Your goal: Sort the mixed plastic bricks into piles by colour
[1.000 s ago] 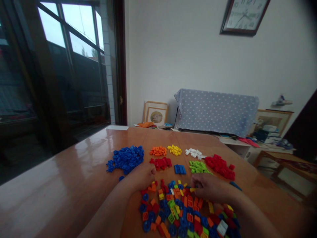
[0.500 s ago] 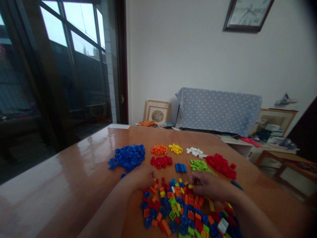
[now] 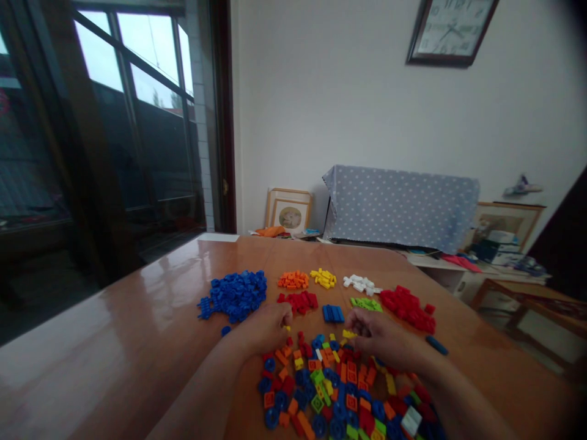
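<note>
Head view: the work stands part done on the table [image 3: 119, 342], judged by how the pieces lie. Pieces already set apart by colour occupy the far side: a large blue pile [image 3: 241, 294] at the left, an orange pile [image 3: 293, 280] and a yellow pile [image 3: 323, 278] at the far middle, and a white pile [image 3: 360, 283] to the right of these. Nearer lie a small red pile [image 3: 300, 302], a row of flat blue pieces [image 3: 332, 313] side by side, a green pile [image 3: 365, 304] partly hidden by the right hand, and a larger red pile [image 3: 408, 308] at the right. Outstanding: a mixed spread [image 3: 338, 410] of orange, red, blue, green and yellow pieces on the near side, a considerable share of the whole in this assessment. The right hand [image 3: 373, 332] is at the far edge of that spread, its fingers pinching a yellow piece [image 3: 349, 334]. The left hand [image 3: 270, 325] is opposite, near the small red pile, fingers curled; a yellow bit [image 3: 288, 328] shows at the tips, but whether it is gripped cannot be told. Also noted: a dark blue bar [image 3: 436, 344], lying alone at the right.
</note>
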Action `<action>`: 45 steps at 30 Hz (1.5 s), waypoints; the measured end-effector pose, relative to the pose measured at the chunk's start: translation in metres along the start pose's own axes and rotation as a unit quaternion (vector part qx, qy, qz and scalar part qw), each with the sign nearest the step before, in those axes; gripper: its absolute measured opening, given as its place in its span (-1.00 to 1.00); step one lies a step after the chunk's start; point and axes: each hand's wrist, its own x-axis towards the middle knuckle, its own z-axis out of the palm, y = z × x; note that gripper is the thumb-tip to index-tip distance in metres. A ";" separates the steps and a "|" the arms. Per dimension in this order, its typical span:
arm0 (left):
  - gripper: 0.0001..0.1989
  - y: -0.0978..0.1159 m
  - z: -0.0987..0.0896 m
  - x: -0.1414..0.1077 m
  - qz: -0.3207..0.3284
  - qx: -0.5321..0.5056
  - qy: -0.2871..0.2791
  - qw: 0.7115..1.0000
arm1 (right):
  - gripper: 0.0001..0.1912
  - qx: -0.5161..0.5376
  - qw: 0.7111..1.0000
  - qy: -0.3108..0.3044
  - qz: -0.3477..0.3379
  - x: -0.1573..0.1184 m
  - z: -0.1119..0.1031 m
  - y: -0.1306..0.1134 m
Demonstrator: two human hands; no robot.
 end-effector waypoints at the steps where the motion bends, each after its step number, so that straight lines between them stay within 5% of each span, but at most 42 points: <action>1: -0.80 0.001 0.000 0.001 0.005 -0.008 0.007 1.000 | -0.83 0.003 1.000 0.010 0.001 0.001 0.001 0.000; 12: -0.76 0.011 0.003 0.005 0.039 -0.037 0.066 0.996 | -0.92 -0.017 0.991 0.126 -0.031 0.011 0.006 0.002; 24: -0.84 0.009 -0.003 0.006 0.045 -0.038 0.101 0.993 | -0.85 -0.001 0.987 0.159 -0.021 0.026 0.015 0.017; 34: -0.87 0.009 -0.004 0.007 0.039 -0.035 0.117 0.992 | -0.85 -0.049 0.984 0.173 0.022 0.056 -0.019 0.007; 41: -0.89 0.008 -0.006 0.006 0.054 -0.048 0.135 0.988 | -0.96 -0.035 0.971 0.184 0.152 0.107 -0.025 0.026; 45: -0.89 0.005 -0.005 0.007 0.054 -0.049 0.141 0.987 | -0.84 -0.016 0.958 0.161 0.236 0.132 -0.023 0.033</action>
